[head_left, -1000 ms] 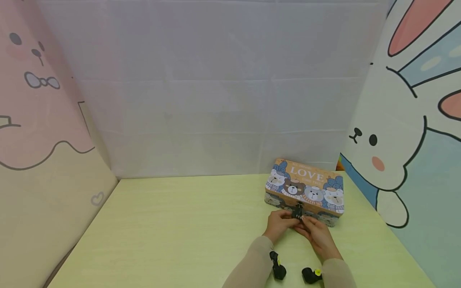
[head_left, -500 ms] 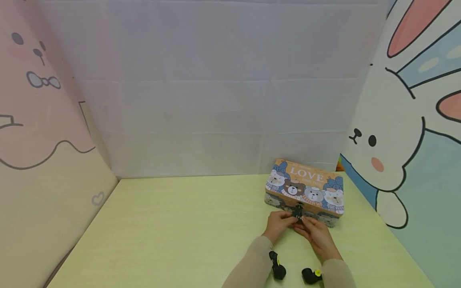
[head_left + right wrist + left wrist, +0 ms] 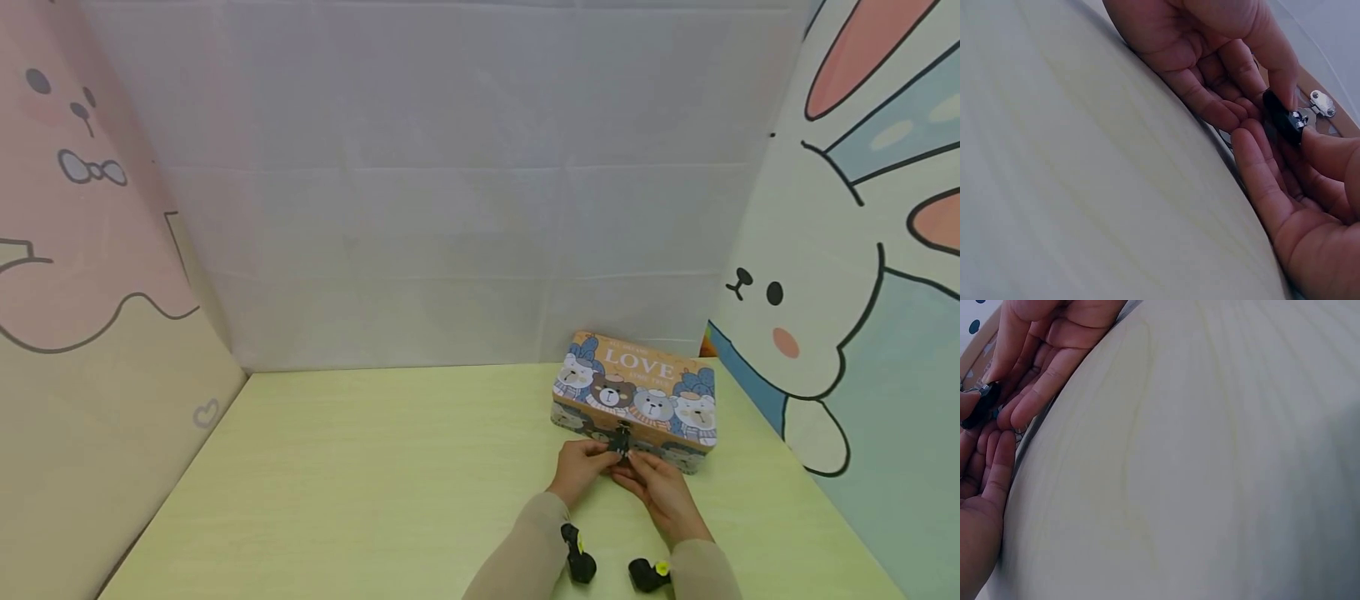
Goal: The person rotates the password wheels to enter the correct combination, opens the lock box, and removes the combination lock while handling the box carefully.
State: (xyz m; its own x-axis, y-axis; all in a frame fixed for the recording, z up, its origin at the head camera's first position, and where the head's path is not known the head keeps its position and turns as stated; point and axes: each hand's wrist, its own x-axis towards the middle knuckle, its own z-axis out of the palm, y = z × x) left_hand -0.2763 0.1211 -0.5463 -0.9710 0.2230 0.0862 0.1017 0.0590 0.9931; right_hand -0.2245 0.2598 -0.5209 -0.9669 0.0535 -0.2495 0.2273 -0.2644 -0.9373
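Note:
A small black combination padlock [image 3: 620, 443] with a row of light marks hangs at the front clasp [image 3: 1322, 103] of a lidded tin box [image 3: 633, 387]. The box, closed, is printed with bears and the word LOVE. My left hand [image 3: 580, 469] pinches the padlock from the left, thumb and fingertips on it. From the right, my right hand [image 3: 663, 492] pinches it too. In the right wrist view the padlock [image 3: 1282, 117] sits between both hands' fingers, with small silver parts at one end. The digits are too small to read.
The box stands at the back right of the pale yellow-green table [image 3: 360, 467], near the white back sheet [image 3: 450, 192] and the rabbit-printed side panel [image 3: 885, 350]. Black devices with yellow marks [image 3: 577, 557] sit beside the sleeves [image 3: 525, 550].
Hands, padlock and box keep their places; any finger movement is too small to make out. The head view has shifted very slightly.

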